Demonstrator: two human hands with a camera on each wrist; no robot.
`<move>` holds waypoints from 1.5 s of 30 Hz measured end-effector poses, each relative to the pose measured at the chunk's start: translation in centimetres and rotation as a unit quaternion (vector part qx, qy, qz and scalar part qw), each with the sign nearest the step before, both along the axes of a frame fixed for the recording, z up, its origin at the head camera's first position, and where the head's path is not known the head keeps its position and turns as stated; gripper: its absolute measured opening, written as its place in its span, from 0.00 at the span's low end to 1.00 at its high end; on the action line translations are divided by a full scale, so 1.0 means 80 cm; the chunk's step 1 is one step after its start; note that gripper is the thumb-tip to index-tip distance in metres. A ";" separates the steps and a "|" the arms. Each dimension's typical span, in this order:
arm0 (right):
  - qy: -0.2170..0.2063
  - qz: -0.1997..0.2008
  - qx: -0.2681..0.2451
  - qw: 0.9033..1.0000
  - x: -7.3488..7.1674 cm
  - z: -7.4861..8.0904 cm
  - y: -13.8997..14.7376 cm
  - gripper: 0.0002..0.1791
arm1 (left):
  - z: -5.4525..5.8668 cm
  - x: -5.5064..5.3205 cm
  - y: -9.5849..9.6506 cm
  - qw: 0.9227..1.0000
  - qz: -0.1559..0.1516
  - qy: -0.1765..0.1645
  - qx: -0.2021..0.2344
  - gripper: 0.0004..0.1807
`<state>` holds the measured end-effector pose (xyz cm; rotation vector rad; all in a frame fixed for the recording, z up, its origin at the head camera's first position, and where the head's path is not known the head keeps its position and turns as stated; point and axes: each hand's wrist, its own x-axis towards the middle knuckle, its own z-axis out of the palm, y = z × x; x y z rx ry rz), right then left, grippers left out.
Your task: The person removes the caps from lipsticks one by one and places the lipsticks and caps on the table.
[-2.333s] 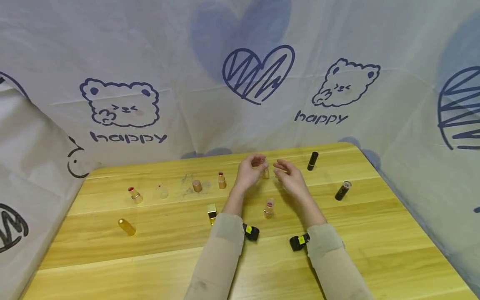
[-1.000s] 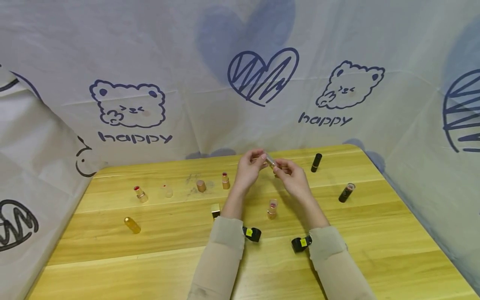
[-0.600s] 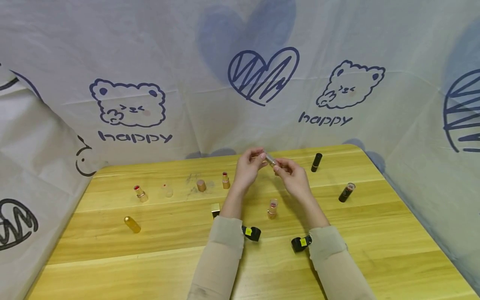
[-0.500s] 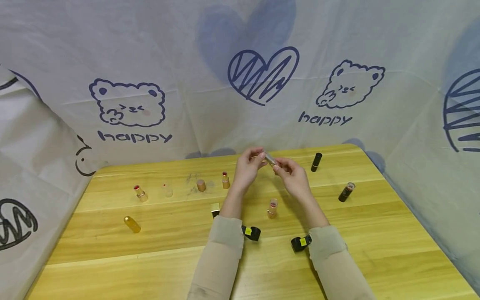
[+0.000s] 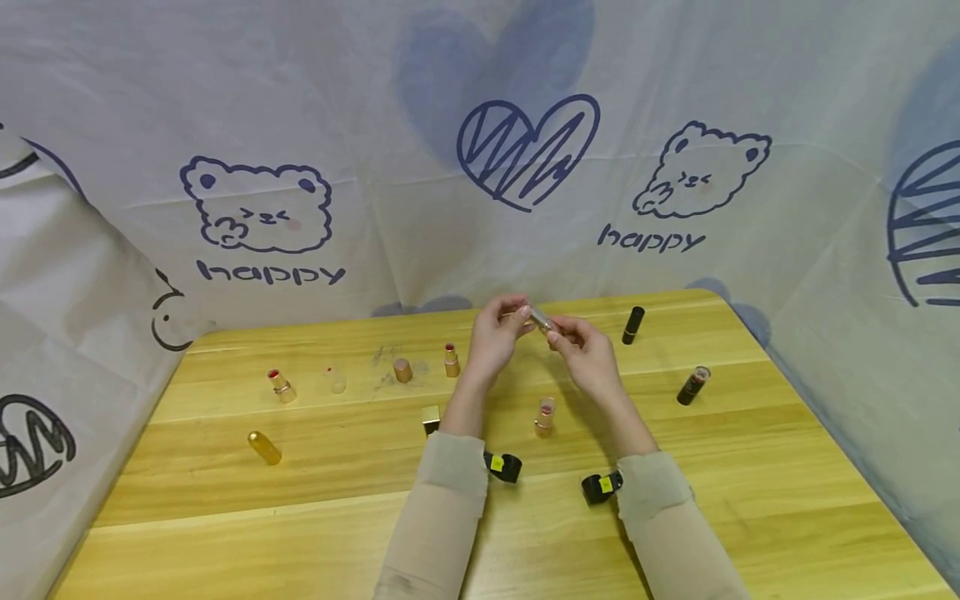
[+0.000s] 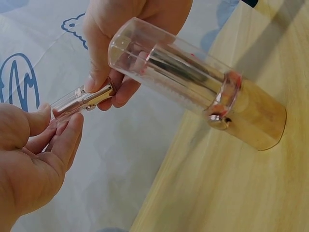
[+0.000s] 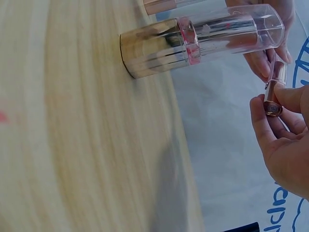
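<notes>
Above the far part of the table, a lipstick point(image 5: 540, 318) with a clear cap and a shiny rose-gold base is held tilted between both hands. My left hand point(image 5: 495, 342) pinches its clear cap end between thumb and fingers. At the base end, my right hand point(image 5: 587, 354) grips with thumb and curled fingers, as the right wrist view also shows. A second lipstick point(image 5: 545, 417), clear-capped over a gold base, stands upright on the table nearer the body. It looms large in both wrist views and overlaps part of the other hand in each.
Left on the wooden table point(image 5: 300, 533) are two uncapped red lipsticks point(image 5: 451, 361), a brown cap point(image 5: 402, 371), a clear cap point(image 5: 335, 383), a gold tube point(image 5: 265, 449) and a gold-and-black tube point(image 5: 431, 421). Rightward stand a black tube point(image 5: 633, 325) and a dark clear-topped lipstick point(image 5: 693, 386).
At first the left hand held the lipstick upright near the table, with the right hand apart. The lipstick has since been raised and tilted, and the right hand has taken its base. Recent frames barely differ.
</notes>
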<state>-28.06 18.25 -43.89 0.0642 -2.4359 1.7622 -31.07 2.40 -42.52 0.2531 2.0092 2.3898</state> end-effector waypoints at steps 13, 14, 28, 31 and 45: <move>0.018 -0.007 0.003 1.000 -0.001 -0.001 -0.004 0.19 | -0.001 -0.001 -0.002 1.000 0.011 -0.013 0.011 0.21; 0.020 -0.006 0.002 1.000 -0.001 -0.002 -0.005 0.19 | 0.000 -0.001 -0.002 1.000 0.011 -0.014 0.010 0.22; 0.035 0.007 -0.005 0.999 -0.001 -0.006 -0.007 0.20 | -0.003 0.000 -0.004 0.999 0.023 -0.012 -0.039 0.20; 0.036 0.004 -0.008 0.999 -0.001 -0.005 -0.007 0.19 | -0.002 0.000 -0.003 0.999 0.022 -0.010 -0.033 0.21; 0.039 -0.001 0.005 0.999 0.001 -0.004 -0.007 0.19 | -0.001 -0.001 -0.001 0.999 0.021 0.001 -0.044 0.18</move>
